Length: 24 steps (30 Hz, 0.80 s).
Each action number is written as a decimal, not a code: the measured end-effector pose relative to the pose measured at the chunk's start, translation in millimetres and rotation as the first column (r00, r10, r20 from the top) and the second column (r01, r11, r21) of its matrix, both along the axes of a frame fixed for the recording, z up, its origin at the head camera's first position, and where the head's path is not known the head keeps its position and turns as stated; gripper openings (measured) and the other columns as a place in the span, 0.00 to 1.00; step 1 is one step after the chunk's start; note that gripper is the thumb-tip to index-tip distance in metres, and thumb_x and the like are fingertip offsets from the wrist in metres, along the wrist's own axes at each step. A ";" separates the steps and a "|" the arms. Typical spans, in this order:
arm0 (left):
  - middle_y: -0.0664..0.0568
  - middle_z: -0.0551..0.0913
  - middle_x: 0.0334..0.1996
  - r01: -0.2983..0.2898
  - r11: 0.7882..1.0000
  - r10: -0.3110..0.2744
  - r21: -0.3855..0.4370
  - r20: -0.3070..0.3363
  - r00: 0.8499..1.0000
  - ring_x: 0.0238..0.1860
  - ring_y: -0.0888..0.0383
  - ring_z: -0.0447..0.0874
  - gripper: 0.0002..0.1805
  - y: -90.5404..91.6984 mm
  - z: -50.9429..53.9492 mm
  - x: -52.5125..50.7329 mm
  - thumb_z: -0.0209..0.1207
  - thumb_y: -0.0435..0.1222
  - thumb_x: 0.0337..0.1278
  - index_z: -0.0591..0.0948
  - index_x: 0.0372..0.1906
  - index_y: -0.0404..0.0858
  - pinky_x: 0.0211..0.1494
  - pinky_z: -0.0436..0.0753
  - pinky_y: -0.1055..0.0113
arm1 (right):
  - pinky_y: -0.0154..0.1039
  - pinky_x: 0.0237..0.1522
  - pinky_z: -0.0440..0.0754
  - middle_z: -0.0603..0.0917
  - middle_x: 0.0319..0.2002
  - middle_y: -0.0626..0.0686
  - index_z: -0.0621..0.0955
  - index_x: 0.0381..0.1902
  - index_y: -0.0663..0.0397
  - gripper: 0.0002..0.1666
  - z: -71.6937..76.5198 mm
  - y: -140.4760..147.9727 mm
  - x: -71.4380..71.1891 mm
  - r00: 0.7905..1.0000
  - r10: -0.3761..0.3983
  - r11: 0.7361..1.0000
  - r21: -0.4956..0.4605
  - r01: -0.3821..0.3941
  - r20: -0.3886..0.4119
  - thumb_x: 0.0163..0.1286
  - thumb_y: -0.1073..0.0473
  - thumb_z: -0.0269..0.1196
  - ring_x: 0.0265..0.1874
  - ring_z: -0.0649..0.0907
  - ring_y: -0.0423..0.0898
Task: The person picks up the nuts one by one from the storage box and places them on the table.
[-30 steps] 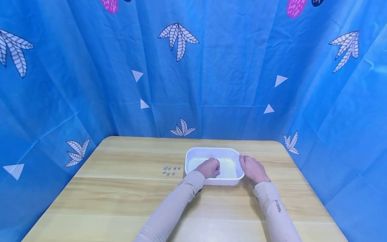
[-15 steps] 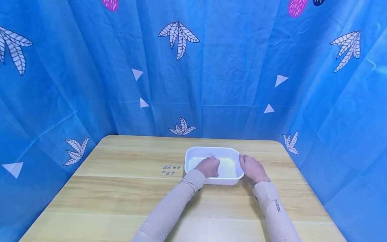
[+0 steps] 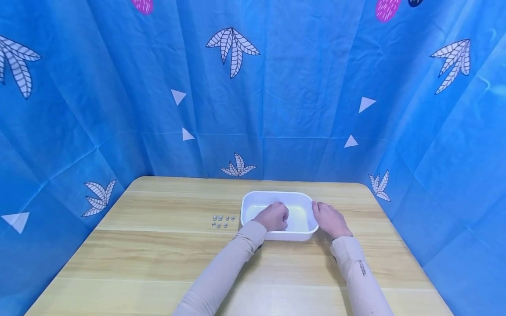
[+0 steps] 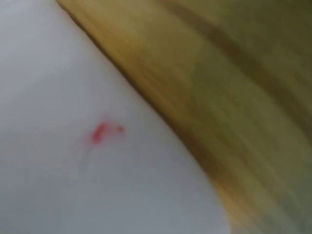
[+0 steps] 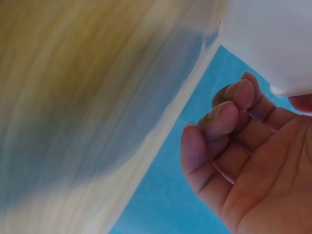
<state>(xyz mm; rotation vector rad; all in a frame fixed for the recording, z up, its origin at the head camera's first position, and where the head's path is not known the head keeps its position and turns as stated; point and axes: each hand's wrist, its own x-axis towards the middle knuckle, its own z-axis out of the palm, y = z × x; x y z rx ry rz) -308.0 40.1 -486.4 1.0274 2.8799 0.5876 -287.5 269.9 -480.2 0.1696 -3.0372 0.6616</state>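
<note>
A white plastic tub with rounded corners stands on the wooden table. My left hand is inside it, back of the hand up, fingers bent downward. The fingertips are hidden, so whatever they may hold is out of sight. In the left wrist view only the tub's outer wall, with a blurred red mark, and the table appear. My right hand pinches the tub's right rim. Seen from the right wrist, this hand has its other fingers curled below the rim, clear of the wall.
Several small shiny silver pieces lie in two loose rows on the table, left of the tub. Their exact kind is too small to tell. A blue patterned curtain encloses the table's back and sides.
The left hand shifts only very slightly inside the tub. The right hand stays on the rim, and the silver pieces lie as before.
</note>
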 end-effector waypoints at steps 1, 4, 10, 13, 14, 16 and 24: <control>0.55 0.84 0.29 0.004 1.000 -0.004 0.005 0.003 1.000 0.33 0.63 0.76 0.07 0.2 -0.5 -0.5 0.66 0.26 0.47 0.86 0.23 0.41 0.39 0.79 0.75 | 0.67 0.54 0.82 0.87 0.46 0.64 0.82 0.52 0.64 0.37 0.3 0.1 0.1 1.000 0.001 1.000 0.001 -0.001 0.000 0.85 0.44 0.34 0.54 0.84 0.69; 0.53 0.88 0.33 0.008 1.000 -0.008 0.021 0.017 1.000 0.37 0.62 0.80 0.05 0.3 -1.3 -1.5 0.67 0.27 0.50 0.89 0.28 0.39 0.45 0.83 0.74 | 0.67 0.56 0.81 0.87 0.48 0.64 0.82 0.54 0.64 0.37 0.6 0.1 0.4 1.000 0.000 1.000 0.003 0.000 0.006 0.85 0.43 0.33 0.55 0.84 0.69; 0.50 0.93 0.40 0.010 0.996 -0.019 0.094 0.087 0.996 0.43 0.60 0.87 0.08 -0.3 -3.1 -2.4 0.68 0.28 0.57 0.92 0.41 0.38 0.50 0.86 0.72 | 0.67 0.58 0.81 0.86 0.51 0.65 0.81 0.57 0.64 0.38 0.5 0.2 0.5 1.000 -0.006 1.000 0.001 0.006 0.023 0.85 0.43 0.33 0.57 0.83 0.69; 0.51 0.93 0.40 -0.003 0.988 -0.015 0.151 0.120 0.993 0.42 0.62 0.87 0.11 -1.3 -4.2 -2.2 0.69 0.27 0.56 0.91 0.44 0.38 0.51 0.84 0.73 | 0.67 0.56 0.81 0.86 0.50 0.65 0.81 0.56 0.64 0.37 0.0 0.2 0.3 1.000 -0.010 1.000 0.002 0.010 0.021 0.85 0.43 0.34 0.56 0.83 0.69; 0.51 0.93 0.39 -0.009 0.985 -0.013 0.174 0.125 0.992 0.42 0.62 0.86 0.11 -1.6 -4.4 -2.2 0.69 0.27 0.55 0.91 0.43 0.38 0.51 0.84 0.74 | 0.67 0.56 0.81 0.87 0.49 0.65 0.81 0.55 0.64 0.37 -0.1 0.2 0.3 1.000 -0.012 1.000 0.000 0.012 0.021 0.85 0.43 0.34 0.56 0.84 0.69; 0.52 0.93 0.37 -0.023 0.975 -0.007 0.222 0.135 0.991 0.39 0.64 0.86 0.10 -2.4 -3.6 -1.6 0.70 0.26 0.53 0.91 0.41 0.38 0.50 0.84 0.74 | 0.67 0.55 0.82 0.87 0.49 0.65 0.82 0.55 0.64 0.37 -0.3 0.2 0.2 1.000 -0.013 1.000 -0.003 0.013 0.020 0.85 0.43 0.34 0.55 0.84 0.69; 0.48 0.93 0.37 -0.137 0.916 0.042 0.378 0.250 0.967 0.40 0.60 0.90 0.10 -4.0 5.2 2.2 0.67 0.23 0.52 0.91 0.40 0.35 0.49 0.86 0.73 | 0.67 0.56 0.81 0.86 0.51 0.66 0.81 0.57 0.64 0.37 0.3 0.5 0.3 1.000 -0.009 1.000 -0.010 0.009 0.021 0.85 0.43 0.34 0.56 0.83 0.69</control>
